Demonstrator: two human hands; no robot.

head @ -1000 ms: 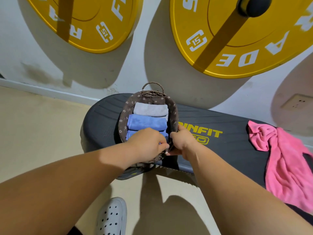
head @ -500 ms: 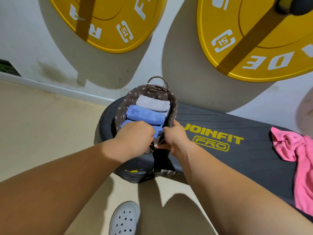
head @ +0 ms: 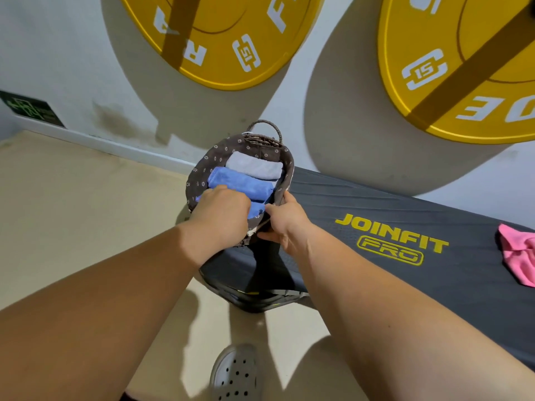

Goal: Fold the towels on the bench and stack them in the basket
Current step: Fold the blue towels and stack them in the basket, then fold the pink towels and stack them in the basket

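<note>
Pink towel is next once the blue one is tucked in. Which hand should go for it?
Right, probably. The right hand only grips the basket rim on the side facing the pink towel, which lies unfolded at the bench's right end. The left hand is inside the basket pressing the blue towel.

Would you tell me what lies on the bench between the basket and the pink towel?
In the head view, only bare bench padding with the yellow JOINFIT PRO logo separates the basket from the pink towel.
</note>
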